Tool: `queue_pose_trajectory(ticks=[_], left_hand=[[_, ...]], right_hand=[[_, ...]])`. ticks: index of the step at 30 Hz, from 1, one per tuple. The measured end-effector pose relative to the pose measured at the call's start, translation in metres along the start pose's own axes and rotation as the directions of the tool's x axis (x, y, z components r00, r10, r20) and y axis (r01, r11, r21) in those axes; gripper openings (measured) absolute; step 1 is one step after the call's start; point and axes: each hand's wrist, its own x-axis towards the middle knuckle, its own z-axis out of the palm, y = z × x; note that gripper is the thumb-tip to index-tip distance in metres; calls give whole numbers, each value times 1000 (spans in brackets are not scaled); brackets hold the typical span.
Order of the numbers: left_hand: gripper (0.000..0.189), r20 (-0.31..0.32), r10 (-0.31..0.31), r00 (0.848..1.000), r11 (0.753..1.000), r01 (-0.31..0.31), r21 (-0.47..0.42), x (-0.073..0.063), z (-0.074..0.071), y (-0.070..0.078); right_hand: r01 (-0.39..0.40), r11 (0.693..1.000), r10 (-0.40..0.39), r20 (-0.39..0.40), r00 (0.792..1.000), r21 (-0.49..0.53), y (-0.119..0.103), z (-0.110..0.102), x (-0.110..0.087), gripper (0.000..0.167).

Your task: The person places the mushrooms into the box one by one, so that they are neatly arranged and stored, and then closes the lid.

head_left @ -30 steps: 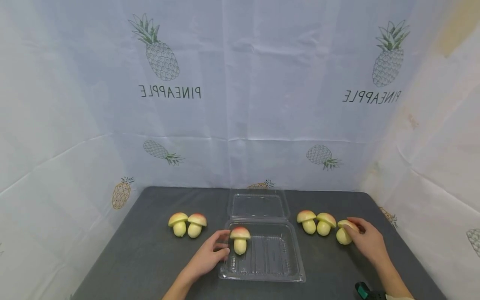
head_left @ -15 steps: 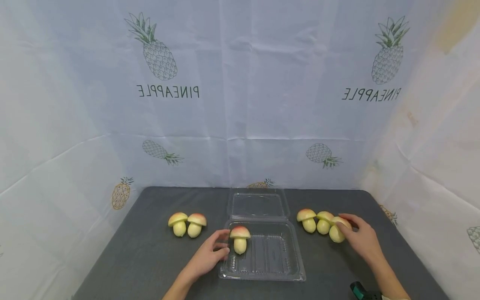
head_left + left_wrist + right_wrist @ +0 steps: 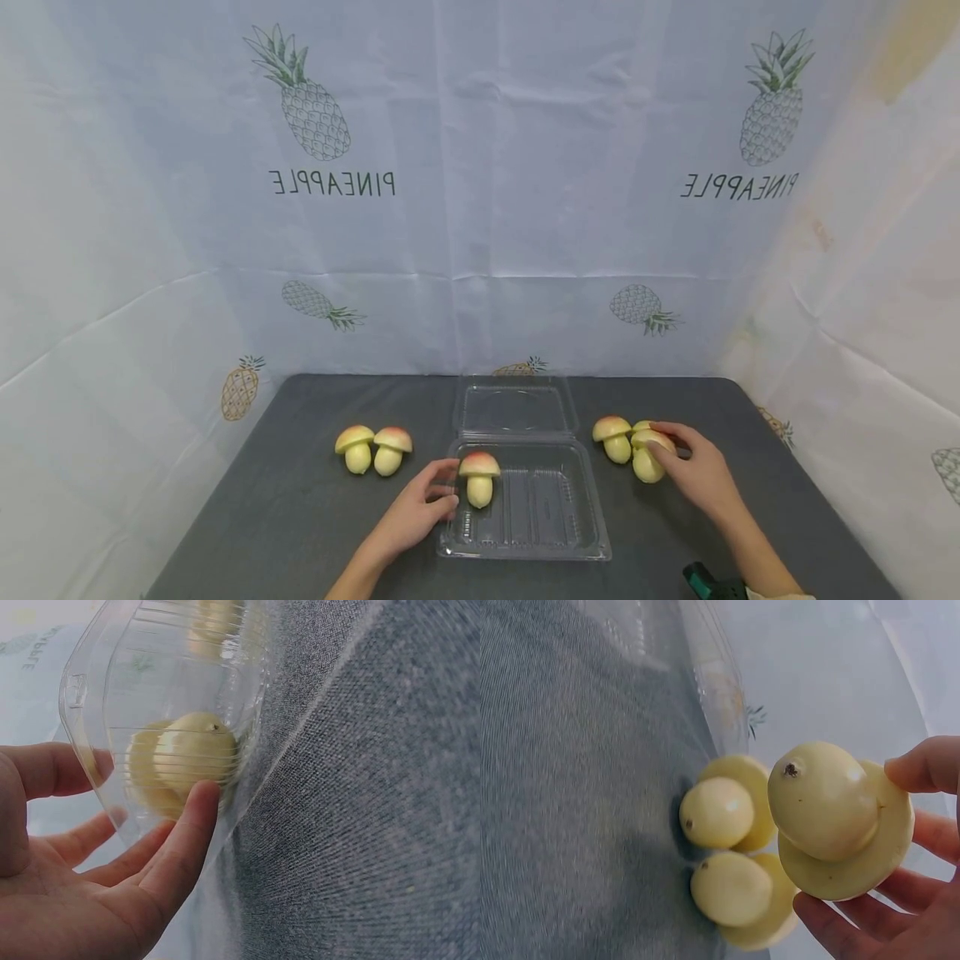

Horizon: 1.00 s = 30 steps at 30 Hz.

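Note:
My right hand [image 3: 701, 471] pinches the cap of a yellow mushroom [image 3: 825, 814] with a pinkish top, thumb on one side and fingers on the other. Behind it, a second mushroom [image 3: 731, 889] is partly covered in the head view, beside a third mushroom [image 3: 612, 438]. At the middle, my left hand [image 3: 415, 510] holds the left rim of a clear plastic container [image 3: 540, 554]; some fingertips touch its outer wall in the left wrist view. Inside, against that wall, lies one mushroom [image 3: 480, 481]. The container's lid [image 3: 516, 408] is folded back.
Two more mushrooms, a left one [image 3: 355, 450] and a right one [image 3: 393, 451], lie side by side left of the container. A dark grey table [image 3: 277, 517] carries everything. Pineapple-print cloth [image 3: 480, 183] hangs behind and at both sides.
My right hand has moved left with its mushroom, from beside the right pair to in front of the nearer one, which it now overlaps. The left hand keeps its place.

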Motion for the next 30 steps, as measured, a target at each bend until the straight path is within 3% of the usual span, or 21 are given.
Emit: queue_pose_trajectory(ticks=[18, 30], left_hand=[[52, 4, -7, 1000, 1000, 7, -11, 0, -1, 0], [51, -2, -5, 1000, 1000, 5, 14, 0, 0, 2]], right_hand=[[94, 991, -95, 5, 995, 100, -34, 18, -2, 39], [107, 976, -116, 41, 992, 188, -47, 36, -2, 38]])
